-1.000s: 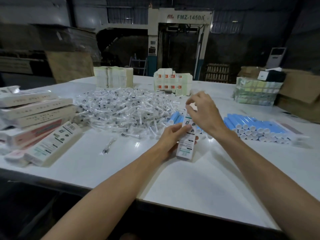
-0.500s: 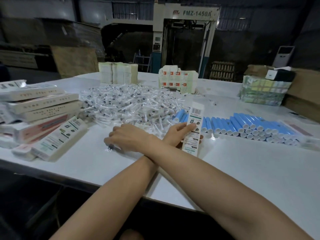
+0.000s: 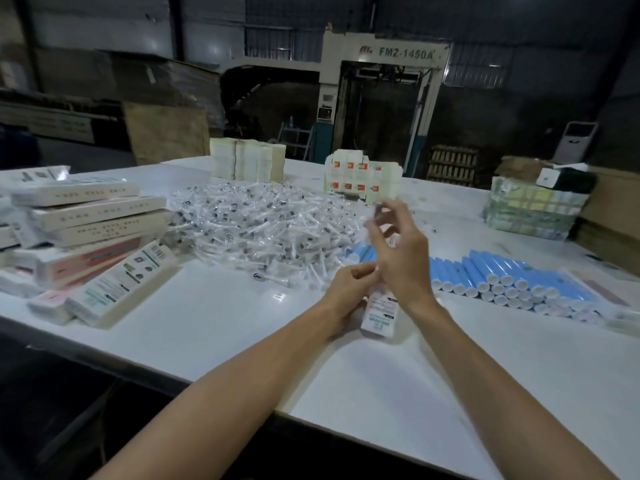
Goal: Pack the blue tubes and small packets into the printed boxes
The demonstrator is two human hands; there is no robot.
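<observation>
Cardboard of the box (image 3: 379,315) looked thin and light, stiff along its length but easy to crush at an open end, so a hold round the lower half, on the narrow sides, seemed safest. It was long and white with dark and bluish print, and stood tilted over the table (image 3: 214,317), a little in from the near edge and about midway along it. The left hand (image 3: 348,292) gripped it from the left, fingers curled round it. The right hand (image 3: 401,261) was raised at the box's top, fingers blurred; whether they pinched anything could not be told. Packets (image 3: 256,230), clear and probably slippery, lay heaped behind. Tubes (image 3: 502,277), blue with white caps, lay in rows towards the right edge.
</observation>
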